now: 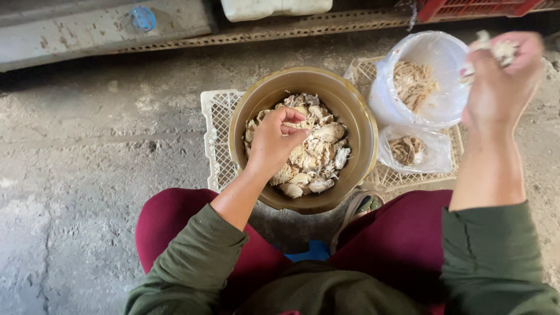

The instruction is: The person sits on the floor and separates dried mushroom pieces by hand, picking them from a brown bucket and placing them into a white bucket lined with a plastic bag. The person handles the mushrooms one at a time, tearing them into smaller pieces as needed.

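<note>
left hand (274, 140) pinching meat in bowl (356, 125) | right hand (501, 76) clutching shreds over bag (443, 64) | crate (216, 134) beneath

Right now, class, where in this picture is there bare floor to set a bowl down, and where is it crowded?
Bare concrete floor lies left of the white crate, up to the metal rail. A strip runs between the brown bowl and that rail. The crate is crowded: bowl, two plastic bags, and the left hand in the shredded meat.

Left hand (274, 143) pinching meat pieces (315, 154) in brown bowl (361, 125), right hand (501, 79) gripping shreds (503, 49) beside plastic bag (437, 64), white crate (216, 134) beneath.
</note>
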